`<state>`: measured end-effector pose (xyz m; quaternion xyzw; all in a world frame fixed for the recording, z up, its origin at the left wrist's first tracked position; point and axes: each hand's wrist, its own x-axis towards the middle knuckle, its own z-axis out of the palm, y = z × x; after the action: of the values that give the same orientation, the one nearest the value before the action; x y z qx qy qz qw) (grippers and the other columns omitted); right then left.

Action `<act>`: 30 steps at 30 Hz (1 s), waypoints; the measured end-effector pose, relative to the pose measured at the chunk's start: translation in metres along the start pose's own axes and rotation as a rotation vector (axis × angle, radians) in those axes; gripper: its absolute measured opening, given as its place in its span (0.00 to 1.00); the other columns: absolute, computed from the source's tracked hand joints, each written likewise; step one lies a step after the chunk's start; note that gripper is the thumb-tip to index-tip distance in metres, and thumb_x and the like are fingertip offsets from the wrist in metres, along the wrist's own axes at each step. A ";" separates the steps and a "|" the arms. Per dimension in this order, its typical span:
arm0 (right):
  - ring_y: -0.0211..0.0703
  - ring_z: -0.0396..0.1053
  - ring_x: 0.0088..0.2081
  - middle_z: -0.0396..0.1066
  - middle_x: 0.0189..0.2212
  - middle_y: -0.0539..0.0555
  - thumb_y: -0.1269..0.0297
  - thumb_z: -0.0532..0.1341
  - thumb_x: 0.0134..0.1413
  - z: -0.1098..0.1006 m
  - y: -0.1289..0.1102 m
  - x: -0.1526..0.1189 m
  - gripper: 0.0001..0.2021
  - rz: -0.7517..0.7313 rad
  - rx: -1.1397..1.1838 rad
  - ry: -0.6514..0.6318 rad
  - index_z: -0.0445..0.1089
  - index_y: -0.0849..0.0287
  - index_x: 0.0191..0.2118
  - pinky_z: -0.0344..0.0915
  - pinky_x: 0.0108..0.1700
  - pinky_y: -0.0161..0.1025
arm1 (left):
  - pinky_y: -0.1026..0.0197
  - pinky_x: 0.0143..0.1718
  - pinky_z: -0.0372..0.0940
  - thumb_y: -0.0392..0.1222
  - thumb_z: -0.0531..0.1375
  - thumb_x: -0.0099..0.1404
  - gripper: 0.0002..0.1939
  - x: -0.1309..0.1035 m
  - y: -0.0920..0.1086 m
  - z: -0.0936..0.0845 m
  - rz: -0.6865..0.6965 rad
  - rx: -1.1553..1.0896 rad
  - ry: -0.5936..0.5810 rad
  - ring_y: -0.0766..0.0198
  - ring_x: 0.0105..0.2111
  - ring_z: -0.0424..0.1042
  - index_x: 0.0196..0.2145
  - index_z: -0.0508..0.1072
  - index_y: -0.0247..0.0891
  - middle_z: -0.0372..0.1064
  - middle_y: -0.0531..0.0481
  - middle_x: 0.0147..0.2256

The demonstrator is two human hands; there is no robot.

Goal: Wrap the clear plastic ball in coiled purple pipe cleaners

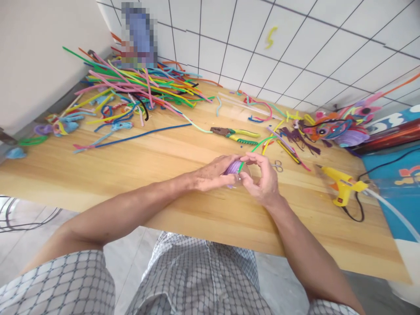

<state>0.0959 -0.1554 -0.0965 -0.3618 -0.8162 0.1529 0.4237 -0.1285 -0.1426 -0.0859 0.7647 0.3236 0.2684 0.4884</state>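
Observation:
My left hand (216, 173) is closed round a small purple ribbed piece (233, 168), which looks wound from pipe cleaners. Along its right edge runs a green pipe cleaner (262, 141), its loose end sticking up to the right past my fingers. With thumb and forefinger bent in, my right hand (262, 177) pinches the green pipe cleaner at the edge of the purple piece. Part of the piece is hidden by my fingers. Just beyond my hands lie pliers (234, 134) with yellow-green handles, and small scissors (278, 166) sit beside my right hand.
A large heap of coloured pipe cleaners (147, 83) lies at the back left. Toward the right are a yellow glue gun (343, 183) with its cord, a yellow-black cutter (288, 152) and a colourful pipe-cleaner figure (341, 124). A white tiled wall (229, 39) bounds the wooden table (147, 153).

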 end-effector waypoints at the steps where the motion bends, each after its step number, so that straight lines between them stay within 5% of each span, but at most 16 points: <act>1: 0.55 0.80 0.51 0.80 0.51 0.59 0.66 0.66 0.62 0.000 0.000 0.000 0.28 -0.006 -0.003 0.001 0.64 0.50 0.66 0.80 0.52 0.56 | 0.37 0.68 0.64 0.59 0.58 0.70 0.32 0.000 -0.001 0.000 0.008 0.000 -0.003 0.41 0.63 0.71 0.66 0.66 0.39 0.73 0.37 0.61; 12: 0.55 0.79 0.52 0.78 0.53 0.58 0.68 0.65 0.63 -0.003 -0.007 0.002 0.26 -0.060 -0.040 -0.009 0.66 0.49 0.65 0.79 0.54 0.56 | 0.41 0.70 0.63 0.54 0.60 0.69 0.32 0.000 -0.011 0.006 0.004 -0.266 0.005 0.45 0.65 0.69 0.67 0.65 0.39 0.69 0.39 0.64; 22: 0.57 0.78 0.53 0.77 0.52 0.59 0.66 0.64 0.64 -0.004 -0.005 0.004 0.25 -0.122 -0.088 0.004 0.67 0.50 0.65 0.79 0.53 0.58 | 0.42 0.67 0.65 0.55 0.58 0.71 0.34 0.000 0.001 -0.005 0.009 -0.180 -0.134 0.46 0.63 0.70 0.69 0.63 0.40 0.71 0.40 0.63; 30: 0.53 0.76 0.47 0.73 0.56 0.60 0.59 0.64 0.66 -0.006 0.002 -0.002 0.23 -0.102 -0.084 0.226 0.68 0.50 0.65 0.78 0.47 0.56 | 0.42 0.65 0.67 0.55 0.61 0.67 0.31 -0.001 0.006 -0.001 -0.086 -0.152 -0.149 0.46 0.60 0.72 0.63 0.66 0.38 0.71 0.39 0.60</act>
<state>0.1022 -0.1557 -0.0949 -0.3523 -0.7864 0.0550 0.5045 -0.1282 -0.1451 -0.0803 0.7287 0.2976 0.2133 0.5787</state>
